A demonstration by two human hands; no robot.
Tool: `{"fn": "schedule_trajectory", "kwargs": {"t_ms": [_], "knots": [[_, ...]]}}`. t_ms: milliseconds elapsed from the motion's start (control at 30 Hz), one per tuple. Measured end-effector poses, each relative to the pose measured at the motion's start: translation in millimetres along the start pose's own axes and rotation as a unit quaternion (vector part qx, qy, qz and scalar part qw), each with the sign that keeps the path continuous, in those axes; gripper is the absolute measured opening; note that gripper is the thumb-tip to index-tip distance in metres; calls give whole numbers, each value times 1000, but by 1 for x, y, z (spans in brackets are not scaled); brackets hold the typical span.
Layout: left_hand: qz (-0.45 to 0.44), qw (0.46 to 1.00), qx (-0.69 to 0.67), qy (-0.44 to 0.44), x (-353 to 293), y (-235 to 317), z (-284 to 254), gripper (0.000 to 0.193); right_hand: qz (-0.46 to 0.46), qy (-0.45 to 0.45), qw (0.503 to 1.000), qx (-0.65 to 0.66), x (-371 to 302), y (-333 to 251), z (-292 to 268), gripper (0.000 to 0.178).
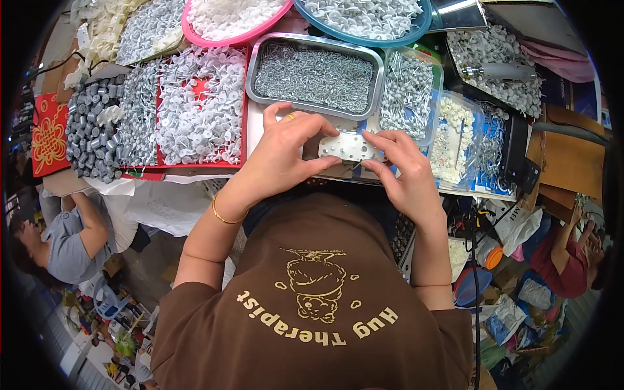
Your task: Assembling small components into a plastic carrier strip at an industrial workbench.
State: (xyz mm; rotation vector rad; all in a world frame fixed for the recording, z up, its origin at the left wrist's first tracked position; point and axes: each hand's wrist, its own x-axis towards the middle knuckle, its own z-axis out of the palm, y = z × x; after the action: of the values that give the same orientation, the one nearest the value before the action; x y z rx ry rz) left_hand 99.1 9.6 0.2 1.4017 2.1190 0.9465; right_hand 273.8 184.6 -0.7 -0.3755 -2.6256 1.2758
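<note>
At the left lies a red card (49,138) with a gold knot design; next to it, grey plugs (94,146) are heaped, then a strip of silvery screws (138,120); right of those, a red tray (244,130) is filled with white-headed pins (201,127), with a pink basin (237,41) of white pieces on its far side; in the middle, the left hand (296,144), wearing a gold ring, has thumb and finger clamped on the left end of a white block (353,148) dotted with holes; the block sits just on the near side of a metal tray (312,107) of small nails; the right hand (404,162) pinches its right end, thumb near, finger far; further right come a clear tub (437,97) of pale-headed nails and, at the far right, a black tray (456,68) of white pieces.
</note>
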Motion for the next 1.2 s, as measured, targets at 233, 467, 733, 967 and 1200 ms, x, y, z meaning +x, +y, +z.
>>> {"fn": "schedule_trajectory", "kwargs": {"t_ms": [233,467,733,967,1200], "knots": [[26,1000,-1,12,-3,-3,2,37,-2,24,1000,3,-2,-5,1,43],[27,999,-12,24,-3,-3,4,38,2,28,1000,10,-4,-4,0,45],[19,1000,-11,22,-5,-4,6,38,5,24,1000,8,-5,-3,2,44],[-1,1000,-14,13,-5,-1,6,37,15,-11,1000,-11,2,-5,-6,42],[1,1000,-19,-10,-3,-4,4,41,-2,19,1000,-10,-5,-3,2,42]]}}
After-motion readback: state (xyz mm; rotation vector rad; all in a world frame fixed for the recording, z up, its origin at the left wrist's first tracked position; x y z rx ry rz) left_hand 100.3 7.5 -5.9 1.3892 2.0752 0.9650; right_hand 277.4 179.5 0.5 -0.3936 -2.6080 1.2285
